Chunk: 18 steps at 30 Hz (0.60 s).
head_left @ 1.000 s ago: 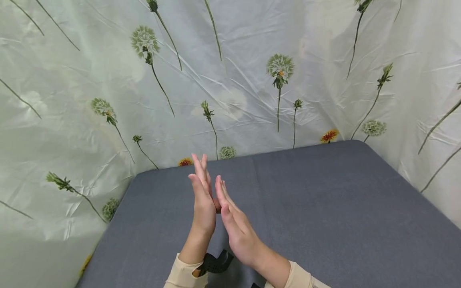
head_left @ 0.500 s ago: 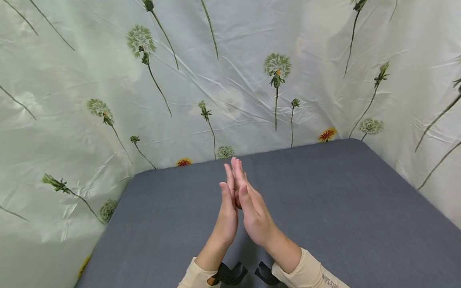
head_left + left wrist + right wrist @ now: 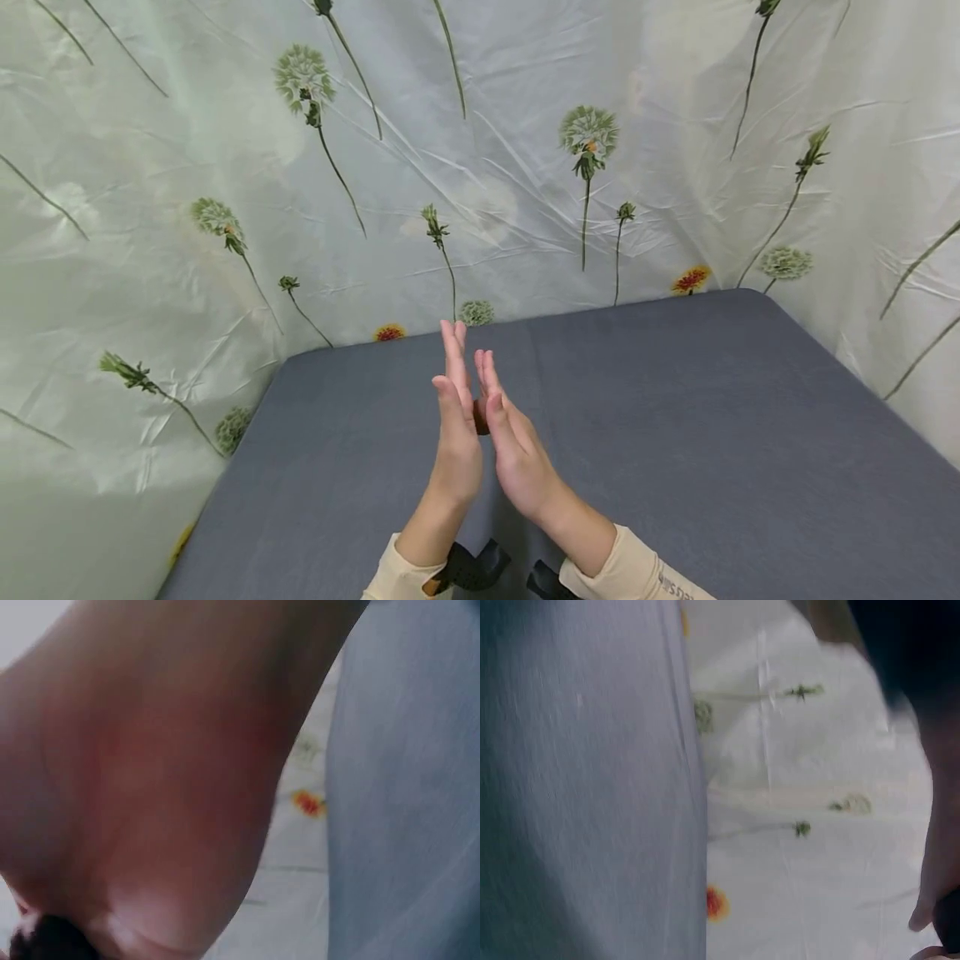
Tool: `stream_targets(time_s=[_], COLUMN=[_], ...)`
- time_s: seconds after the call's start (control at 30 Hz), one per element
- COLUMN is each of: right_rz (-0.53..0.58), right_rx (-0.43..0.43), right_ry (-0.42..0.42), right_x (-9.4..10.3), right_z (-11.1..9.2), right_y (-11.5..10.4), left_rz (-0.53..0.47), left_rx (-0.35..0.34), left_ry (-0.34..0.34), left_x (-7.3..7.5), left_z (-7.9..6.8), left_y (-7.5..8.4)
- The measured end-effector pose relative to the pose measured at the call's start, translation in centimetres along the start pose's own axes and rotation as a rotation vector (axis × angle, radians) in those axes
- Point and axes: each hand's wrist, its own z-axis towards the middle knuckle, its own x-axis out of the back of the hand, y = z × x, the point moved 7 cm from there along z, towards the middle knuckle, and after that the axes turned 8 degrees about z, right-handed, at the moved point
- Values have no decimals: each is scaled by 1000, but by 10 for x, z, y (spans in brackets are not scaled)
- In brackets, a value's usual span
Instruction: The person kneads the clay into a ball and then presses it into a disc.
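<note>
Between the two palms sits a small brown roundish lump (image 3: 482, 417), partly hidden by the hands; its exact kind I cannot tell. My left hand (image 3: 456, 446) stands upright with straight fingers, its palm against the lump's left side. Opposite it, my right hand (image 3: 521, 467) leans in with straight fingers, palm against the lump's right side. The left fingertips reach higher and farther than the right ones. In the left wrist view the left hand (image 3: 172, 802) fills much of the picture, with a dark part of the lump (image 3: 49, 941) at the lower left corner.
A grey cloth-covered table (image 3: 675, 417) lies beneath the hands. Behind and beside it hangs a pale curtain (image 3: 495, 167) printed with dandelions. Black straps sit at both wrists, the left strap (image 3: 472, 569) and the right strap (image 3: 547, 581), next to cream sleeves.
The hands moved right and the right hand slid forward along the left; now the left has slid forward again and the right back. The brown lump stays between the palms.
</note>
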Motion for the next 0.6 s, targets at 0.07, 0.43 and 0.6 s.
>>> stream_targets(time_s=[0.07,0.43,0.6], right_rz=[16,-70,-151], right_rx=[18,168,288], right_ry=[-30,-16,52], right_x=[-10,-23,-4], right_z=[-4,-13,-7], right_y=[-2,-28,-39], left_rz=[-28,-186,-194], left_rx=[6,115,125], left_ry=[30,27,-75], left_x=[10,20,-6], left_z=[4,11,4], left_y=[-1,-18,-22])
